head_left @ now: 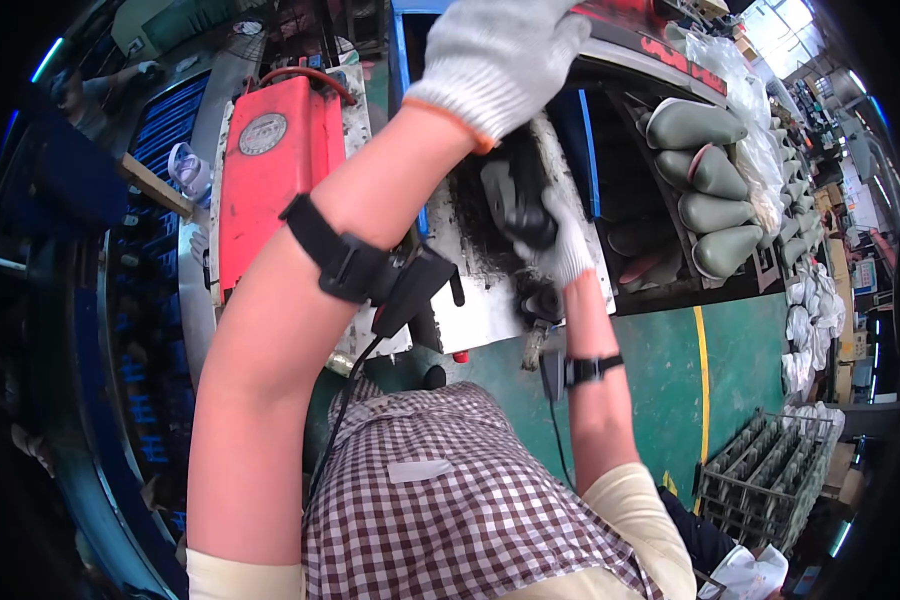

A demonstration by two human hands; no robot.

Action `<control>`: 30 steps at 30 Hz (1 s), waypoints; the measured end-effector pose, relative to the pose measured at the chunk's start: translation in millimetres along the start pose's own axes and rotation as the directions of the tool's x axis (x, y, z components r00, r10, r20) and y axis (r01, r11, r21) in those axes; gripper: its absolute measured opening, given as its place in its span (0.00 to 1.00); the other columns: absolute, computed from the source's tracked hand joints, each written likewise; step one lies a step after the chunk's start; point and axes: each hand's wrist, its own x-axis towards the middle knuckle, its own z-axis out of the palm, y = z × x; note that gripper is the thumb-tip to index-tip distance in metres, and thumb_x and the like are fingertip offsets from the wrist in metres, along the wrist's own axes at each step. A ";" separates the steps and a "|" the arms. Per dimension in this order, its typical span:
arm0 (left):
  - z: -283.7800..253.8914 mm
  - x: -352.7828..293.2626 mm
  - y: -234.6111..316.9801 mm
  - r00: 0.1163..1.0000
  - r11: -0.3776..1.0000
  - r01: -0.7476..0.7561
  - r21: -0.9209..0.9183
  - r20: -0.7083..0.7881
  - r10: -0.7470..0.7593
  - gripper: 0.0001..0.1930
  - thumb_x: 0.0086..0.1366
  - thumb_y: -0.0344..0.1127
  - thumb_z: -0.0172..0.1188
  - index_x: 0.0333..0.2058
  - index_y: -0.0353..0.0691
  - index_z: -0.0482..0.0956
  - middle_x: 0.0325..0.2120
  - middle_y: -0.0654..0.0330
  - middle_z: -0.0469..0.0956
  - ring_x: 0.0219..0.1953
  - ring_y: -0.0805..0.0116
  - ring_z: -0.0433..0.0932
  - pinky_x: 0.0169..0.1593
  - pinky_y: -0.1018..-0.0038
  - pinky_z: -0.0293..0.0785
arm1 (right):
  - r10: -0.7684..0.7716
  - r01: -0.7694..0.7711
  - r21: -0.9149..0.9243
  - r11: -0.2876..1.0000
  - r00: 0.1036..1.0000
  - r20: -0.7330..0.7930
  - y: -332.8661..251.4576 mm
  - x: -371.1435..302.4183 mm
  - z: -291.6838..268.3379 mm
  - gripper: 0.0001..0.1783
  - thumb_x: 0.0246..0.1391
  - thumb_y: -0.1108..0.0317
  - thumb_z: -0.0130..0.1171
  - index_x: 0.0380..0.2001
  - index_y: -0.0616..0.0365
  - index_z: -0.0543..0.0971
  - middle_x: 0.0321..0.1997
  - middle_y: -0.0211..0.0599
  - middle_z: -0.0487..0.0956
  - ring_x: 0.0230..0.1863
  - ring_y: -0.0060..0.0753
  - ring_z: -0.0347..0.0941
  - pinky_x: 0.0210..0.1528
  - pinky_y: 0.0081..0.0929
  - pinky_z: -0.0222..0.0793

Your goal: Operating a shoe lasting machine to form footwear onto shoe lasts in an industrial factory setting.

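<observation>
My left hand [505, 60], in a white knitted glove with an orange cuff, reaches across the workbench at the top of the view. Its fingertips run out of the picture or are turned away, so I cannot tell what they do. Below and to the right, my right hand [562, 245], gloved the same way, is closed around the near end of a dark shoe-shaped piece [515, 190] with a grey-green side. The piece lies over a black-smeared white machine plate [475, 315]. Motion blurs it a little, and the glove covers part of it.
A red machine housing [285, 150] stands at left. On the right, a rack holds several grey-green foot-shaped forms [725, 250] beside clear plastic sheeting [735, 80]. A wire crate [765, 480] sits on the green floor [660, 370] past a yellow line [703, 370].
</observation>
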 end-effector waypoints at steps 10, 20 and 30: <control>-111.1 -195.0 -30.3 0.528 0.202 0.838 -0.506 0.661 -0.533 0.52 0.66 0.34 0.67 0.79 0.40 0.39 0.73 0.39 0.58 0.73 0.47 0.62 0.71 0.58 0.66 | -0.034 -0.056 0.183 0.981 0.891 0.452 101.1 -130.2 3.8 0.54 0.51 0.52 0.70 0.74 0.71 0.59 0.73 0.52 0.70 0.71 0.46 0.70 0.75 0.40 0.64; -219.0 -266.1 14.9 0.512 0.321 0.847 -0.423 0.488 -0.707 0.49 0.52 0.41 0.84 0.68 0.35 0.66 0.59 0.56 0.76 0.58 0.69 0.76 0.64 0.71 0.74 | 0.378 -0.481 -0.007 0.877 0.679 0.629 148.4 -110.2 24.9 0.58 0.43 0.58 0.72 0.74 0.73 0.58 0.72 0.53 0.71 0.69 0.41 0.72 0.72 0.35 0.66; -287.8 -289.1 21.4 0.491 0.397 0.846 -0.355 0.233 -0.839 0.27 0.61 0.36 0.75 0.57 0.34 0.79 0.53 0.56 0.81 0.54 0.69 0.80 0.59 0.71 0.76 | 0.566 -0.742 -0.043 0.670 0.472 0.676 192.4 -97.1 75.6 0.51 0.53 0.59 0.69 0.74 0.71 0.59 0.74 0.56 0.69 0.71 0.49 0.71 0.76 0.45 0.63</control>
